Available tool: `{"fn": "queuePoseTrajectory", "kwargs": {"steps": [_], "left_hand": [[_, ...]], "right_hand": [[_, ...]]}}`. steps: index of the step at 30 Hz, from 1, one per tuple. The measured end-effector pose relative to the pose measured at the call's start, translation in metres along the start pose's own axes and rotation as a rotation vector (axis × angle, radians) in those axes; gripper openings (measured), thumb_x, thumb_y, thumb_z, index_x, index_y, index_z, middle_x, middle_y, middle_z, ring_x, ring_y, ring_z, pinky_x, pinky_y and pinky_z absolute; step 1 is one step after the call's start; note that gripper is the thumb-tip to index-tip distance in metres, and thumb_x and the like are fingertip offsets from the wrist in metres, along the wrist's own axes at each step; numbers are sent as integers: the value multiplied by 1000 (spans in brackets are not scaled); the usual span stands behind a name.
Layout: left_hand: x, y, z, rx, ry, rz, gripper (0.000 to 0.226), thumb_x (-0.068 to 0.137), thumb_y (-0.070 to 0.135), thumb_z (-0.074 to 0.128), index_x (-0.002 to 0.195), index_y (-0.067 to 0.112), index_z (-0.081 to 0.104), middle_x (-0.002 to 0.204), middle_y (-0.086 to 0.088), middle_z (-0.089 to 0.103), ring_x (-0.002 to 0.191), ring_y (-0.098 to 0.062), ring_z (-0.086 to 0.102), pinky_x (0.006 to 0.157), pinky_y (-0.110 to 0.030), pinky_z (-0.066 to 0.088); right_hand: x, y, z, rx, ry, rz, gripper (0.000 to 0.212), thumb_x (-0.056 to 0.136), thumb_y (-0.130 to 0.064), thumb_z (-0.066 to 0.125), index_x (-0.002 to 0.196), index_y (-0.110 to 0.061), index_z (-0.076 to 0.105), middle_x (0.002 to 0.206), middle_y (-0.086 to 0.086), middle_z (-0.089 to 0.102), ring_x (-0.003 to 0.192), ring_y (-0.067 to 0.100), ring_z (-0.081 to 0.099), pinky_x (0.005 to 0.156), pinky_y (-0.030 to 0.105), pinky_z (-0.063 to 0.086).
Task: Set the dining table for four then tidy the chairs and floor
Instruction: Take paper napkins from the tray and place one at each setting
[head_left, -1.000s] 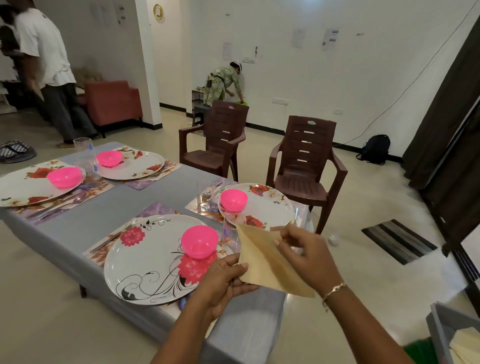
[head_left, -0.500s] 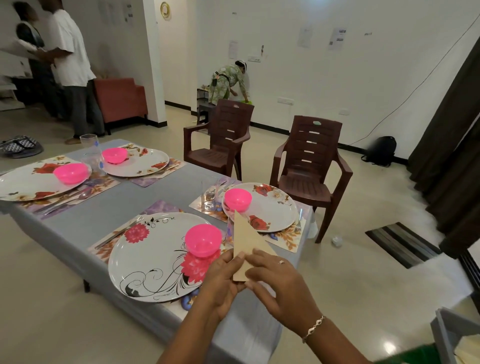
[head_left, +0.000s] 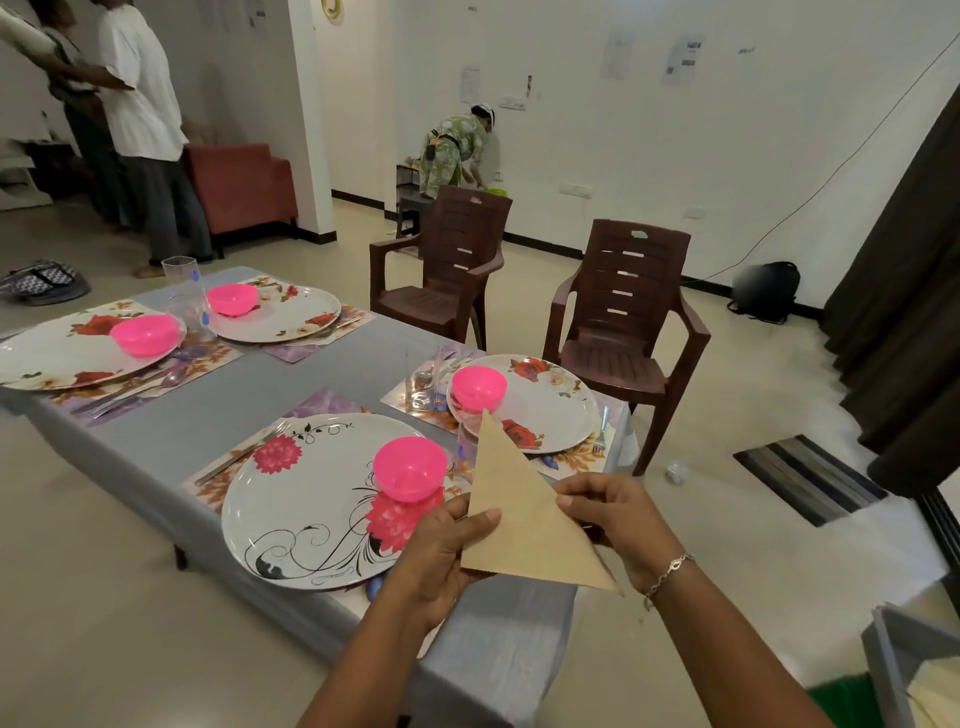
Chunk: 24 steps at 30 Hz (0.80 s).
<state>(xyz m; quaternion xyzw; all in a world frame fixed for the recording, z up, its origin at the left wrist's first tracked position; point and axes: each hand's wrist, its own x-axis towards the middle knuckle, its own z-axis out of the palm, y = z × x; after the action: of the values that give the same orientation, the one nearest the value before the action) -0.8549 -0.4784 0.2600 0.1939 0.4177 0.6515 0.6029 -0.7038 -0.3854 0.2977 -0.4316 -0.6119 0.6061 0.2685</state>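
A tan paper napkin, folded into a triangle, is held above the table's near corner. My left hand pinches its left edge and my right hand grips its right edge. Just left of it lies a white floral plate with a pink bowl on it. Behind the napkin's tip sits a second plate with a pink bowl. The grey table carries several such place settings on placemats, with cutlery and clear glasses.
Two brown plastic chairs stand away from the table's far side. A crumpled scrap and a striped mat lie on the floor at right. A grey bin with more napkins is at bottom right. People stand at the back.
The napkin went from a loosely held sheet to a flat folded triangle, and both hands shifted to hold it by its two sides. The view moved slightly closer to the table.
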Motion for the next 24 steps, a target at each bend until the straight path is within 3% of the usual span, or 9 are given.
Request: {"fn": "queuePoseTrajectory", "kwargs": {"steps": [4,8,10,12,14,16,19,21,24], "left_hand": [[4,3,-4,25,93,36,34,84,2,58,117,8,57,89,-6,72,78,-17,67,63,-30,58],[10,18,-11,118,187,174,47,79,0,63,123,12,51,102,-5,67,94,-23,64,77,-38,54],[9,25,-14,222,203,183,39,81,-2,62,115,14,55,102,-4,66,93,-24,63,75,-38,54],[7,28,-15,320,211,169,23,82,-5,61,97,13,63,91,-5,63,79,-20,62,59,-30,56],[5,27,-17,325,250,160,16,83,-8,59,83,8,62,80,-8,59,63,-15,59,43,-19,47],[3,21,-21,246,332,145,16,84,-10,56,79,5,59,73,-9,59,50,-10,59,37,-15,43],[1,7,-31,120,468,96,15,85,-9,56,80,4,58,72,-9,62,57,-16,61,41,-19,50],[0,-6,-35,90,525,49,14,85,-10,56,82,4,58,74,-11,62,64,-20,60,45,-21,52],[-2,-31,-35,129,552,-30,15,85,-13,55,80,1,57,71,-10,60,58,-17,57,39,-18,47]], "right_hand": [[2,-10,-7,-137,-68,-55,22,86,4,56,76,-12,67,68,1,63,56,3,57,53,11,45],[10,-20,-11,-543,-230,-132,19,88,-3,55,83,-14,69,82,-2,65,73,5,57,64,9,44],[17,-23,-8,-675,-300,-171,16,88,-3,56,90,-10,70,83,-5,63,75,4,55,66,8,43],[26,-25,-4,-731,-351,-194,15,88,-4,57,93,-8,70,82,-8,62,75,3,54,66,7,42],[35,-24,-3,-735,-401,-180,11,87,-8,60,92,-10,70,80,-10,62,74,3,54,67,8,42],[45,-19,-7,-788,-465,-110,11,84,-13,66,93,-10,70,82,-3,63,75,7,54,69,15,42],[58,-7,-16,-791,-503,51,12,82,-11,68,93,-8,68,80,0,62,69,6,55,61,13,46],[70,4,-21,-660,-442,125,10,81,-8,68,91,-6,68,76,2,62,64,6,57,55,13,48],[88,19,-25,-436,-302,210,9,78,0,69,87,-1,67,66,10,55,50,13,50,46,16,48]]}}
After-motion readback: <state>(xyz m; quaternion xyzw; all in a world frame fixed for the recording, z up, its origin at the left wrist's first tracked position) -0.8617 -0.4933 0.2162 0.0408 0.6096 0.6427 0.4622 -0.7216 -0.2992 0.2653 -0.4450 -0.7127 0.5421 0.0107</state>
